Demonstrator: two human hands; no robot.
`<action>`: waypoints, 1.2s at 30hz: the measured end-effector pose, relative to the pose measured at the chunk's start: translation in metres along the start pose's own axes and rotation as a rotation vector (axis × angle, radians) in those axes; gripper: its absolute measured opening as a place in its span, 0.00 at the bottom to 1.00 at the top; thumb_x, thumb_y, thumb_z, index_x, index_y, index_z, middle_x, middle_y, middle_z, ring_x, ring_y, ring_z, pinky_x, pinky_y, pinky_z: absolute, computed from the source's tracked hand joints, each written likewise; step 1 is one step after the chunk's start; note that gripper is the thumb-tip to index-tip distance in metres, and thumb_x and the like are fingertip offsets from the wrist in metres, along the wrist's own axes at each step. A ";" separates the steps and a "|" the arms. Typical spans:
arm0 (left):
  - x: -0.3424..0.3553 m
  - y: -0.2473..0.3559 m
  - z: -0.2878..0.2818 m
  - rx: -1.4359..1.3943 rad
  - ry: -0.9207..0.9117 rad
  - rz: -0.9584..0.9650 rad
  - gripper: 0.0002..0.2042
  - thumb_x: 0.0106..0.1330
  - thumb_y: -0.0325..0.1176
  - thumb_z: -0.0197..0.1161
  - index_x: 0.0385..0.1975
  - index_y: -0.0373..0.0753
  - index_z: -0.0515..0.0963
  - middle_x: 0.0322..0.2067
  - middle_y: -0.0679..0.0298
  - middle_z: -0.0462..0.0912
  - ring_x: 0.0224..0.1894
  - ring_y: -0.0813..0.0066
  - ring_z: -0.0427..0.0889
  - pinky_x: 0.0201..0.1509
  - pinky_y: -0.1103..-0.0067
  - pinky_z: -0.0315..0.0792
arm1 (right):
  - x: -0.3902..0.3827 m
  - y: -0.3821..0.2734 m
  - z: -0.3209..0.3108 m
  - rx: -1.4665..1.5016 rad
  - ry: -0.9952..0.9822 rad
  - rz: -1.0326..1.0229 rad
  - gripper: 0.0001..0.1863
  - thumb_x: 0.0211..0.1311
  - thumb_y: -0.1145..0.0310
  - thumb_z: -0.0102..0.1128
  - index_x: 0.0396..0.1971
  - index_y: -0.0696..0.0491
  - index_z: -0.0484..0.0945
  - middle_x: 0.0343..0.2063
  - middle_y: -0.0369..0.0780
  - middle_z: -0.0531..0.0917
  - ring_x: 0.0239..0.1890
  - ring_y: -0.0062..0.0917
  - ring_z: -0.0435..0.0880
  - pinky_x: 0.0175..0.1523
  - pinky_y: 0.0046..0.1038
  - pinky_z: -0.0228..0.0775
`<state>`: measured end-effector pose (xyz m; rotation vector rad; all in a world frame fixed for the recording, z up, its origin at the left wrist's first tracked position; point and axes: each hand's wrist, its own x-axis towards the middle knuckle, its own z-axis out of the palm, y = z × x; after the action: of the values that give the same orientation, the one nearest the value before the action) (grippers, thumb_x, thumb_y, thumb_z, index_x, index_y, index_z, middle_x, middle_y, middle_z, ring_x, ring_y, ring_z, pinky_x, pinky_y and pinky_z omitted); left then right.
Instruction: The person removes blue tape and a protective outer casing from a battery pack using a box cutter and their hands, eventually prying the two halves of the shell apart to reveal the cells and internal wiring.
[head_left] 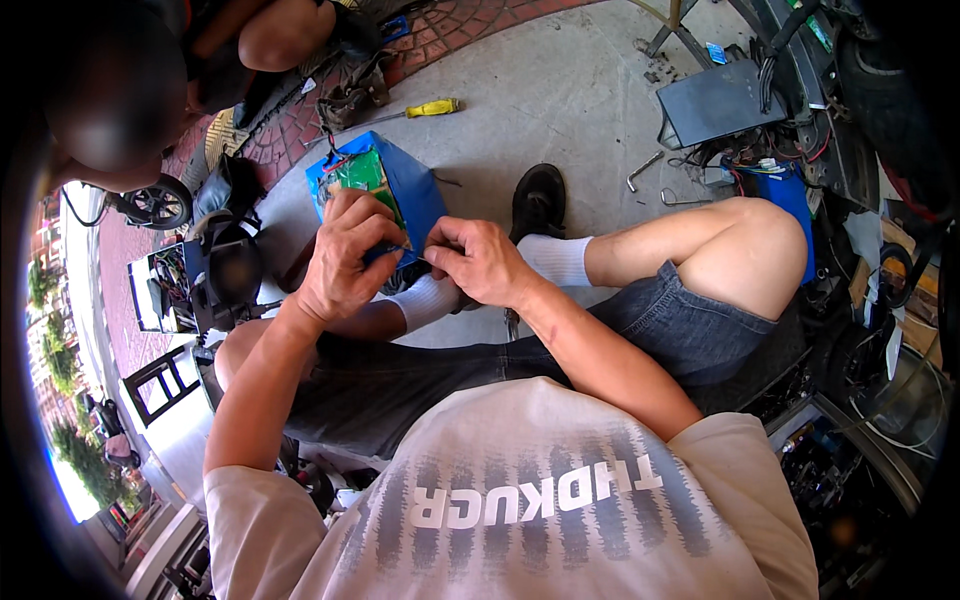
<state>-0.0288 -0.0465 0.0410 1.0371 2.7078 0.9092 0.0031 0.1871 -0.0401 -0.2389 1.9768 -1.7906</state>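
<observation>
A blue-wrapped box-shaped pack [410,180] with a green circuit board [365,170] and thin wires on top sits between my legs. My left hand [345,255] bends its fingers over the pack's near part, thumb low beside the blue wrap; its fingertips are partly hidden. My right hand [480,262] pinches at the pack's near right edge, close to the left thumb, on something small that I cannot make out.
A yellow-handled screwdriver [430,107], bent metal tools [645,170], a grey flat case [720,105] and a blue pack [780,190] lie around me. Another person [270,40] crouches at upper left, near a small wheel [160,205]. Loose parts crowd the right.
</observation>
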 end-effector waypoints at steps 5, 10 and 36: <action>0.001 -0.001 -0.006 -0.121 -0.057 0.013 0.10 0.54 0.24 0.74 0.34 0.38 0.82 0.43 0.58 0.82 0.53 0.52 0.78 0.61 0.61 0.71 | -0.009 0.009 0.020 -0.135 -0.226 0.043 0.10 0.70 0.64 0.66 0.39 0.56 0.87 0.30 0.46 0.91 0.37 0.39 0.91 0.46 0.40 0.81; 0.003 -0.006 -0.015 -0.022 -0.180 0.115 0.17 0.51 0.26 0.74 0.41 0.41 0.81 0.57 0.55 0.81 0.64 0.48 0.77 0.69 0.56 0.70 | -0.007 -0.006 0.000 0.137 -0.281 0.203 0.09 0.74 0.67 0.65 0.38 0.58 0.85 0.31 0.39 0.91 0.34 0.24 0.89 0.41 0.30 0.80; 0.060 0.035 0.082 0.369 0.584 -0.683 0.12 0.70 0.44 0.72 0.43 0.43 0.84 0.48 0.62 0.86 0.58 0.54 0.80 0.71 0.58 0.63 | 0.047 -0.022 -0.064 0.518 0.252 0.165 0.09 0.83 0.67 0.58 0.45 0.58 0.80 0.48 0.49 0.91 0.48 0.33 0.93 0.49 0.31 0.82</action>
<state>-0.0303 0.0530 0.0003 -0.2310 3.4065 0.6524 -0.0708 0.2214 -0.0262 0.3207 1.5494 -2.2223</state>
